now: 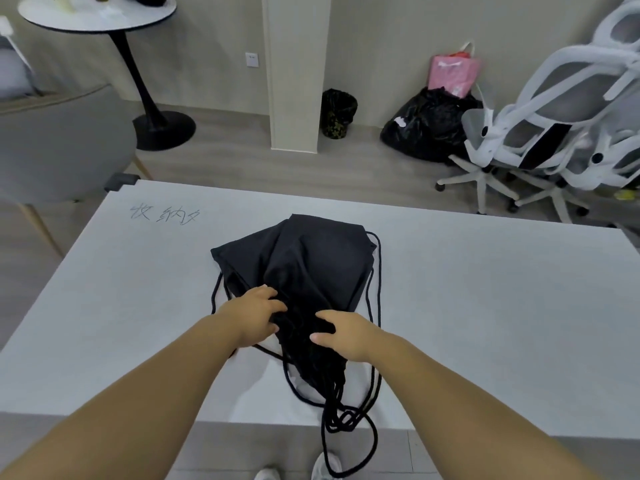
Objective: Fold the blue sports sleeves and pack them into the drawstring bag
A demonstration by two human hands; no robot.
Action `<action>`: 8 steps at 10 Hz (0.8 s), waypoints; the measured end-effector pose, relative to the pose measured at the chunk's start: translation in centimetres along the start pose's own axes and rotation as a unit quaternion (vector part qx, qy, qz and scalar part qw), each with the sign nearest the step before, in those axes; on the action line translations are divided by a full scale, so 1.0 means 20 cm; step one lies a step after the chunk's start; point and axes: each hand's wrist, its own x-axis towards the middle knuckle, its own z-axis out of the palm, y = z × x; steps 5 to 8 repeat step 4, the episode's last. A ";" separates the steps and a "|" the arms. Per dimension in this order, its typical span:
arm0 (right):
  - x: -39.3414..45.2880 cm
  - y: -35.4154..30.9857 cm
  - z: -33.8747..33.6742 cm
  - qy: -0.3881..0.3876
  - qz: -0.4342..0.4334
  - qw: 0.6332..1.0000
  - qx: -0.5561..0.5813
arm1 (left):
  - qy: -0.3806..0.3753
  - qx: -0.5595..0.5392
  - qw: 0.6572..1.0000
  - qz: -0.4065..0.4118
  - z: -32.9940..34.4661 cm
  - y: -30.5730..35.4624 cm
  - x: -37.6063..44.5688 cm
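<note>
Bag (311, 268) bulging, contents hidden | left hand (254, 315) grips neck | right hand (343, 336) grips neck

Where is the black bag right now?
In the head view, the bag lies in the middle of the table, just beyond both hands, left and right, which grip its near end. Its cords dangle over the table's near edge.
</note>
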 end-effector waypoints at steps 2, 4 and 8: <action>-0.13 -0.14 -0.26 0.023 -0.004 0.994 -0.105 | -0.036 0.015 0.999 -0.024 -0.22 0.03 -0.07; -0.33 -0.33 -0.64 0.114 0.017 0.962 -0.248 | -0.001 0.044 0.999 -0.026 -0.62 0.09 -0.18; -0.33 -0.33 -0.64 0.114 0.017 0.962 -0.248 | -0.001 0.044 0.999 -0.026 -0.62 0.09 -0.18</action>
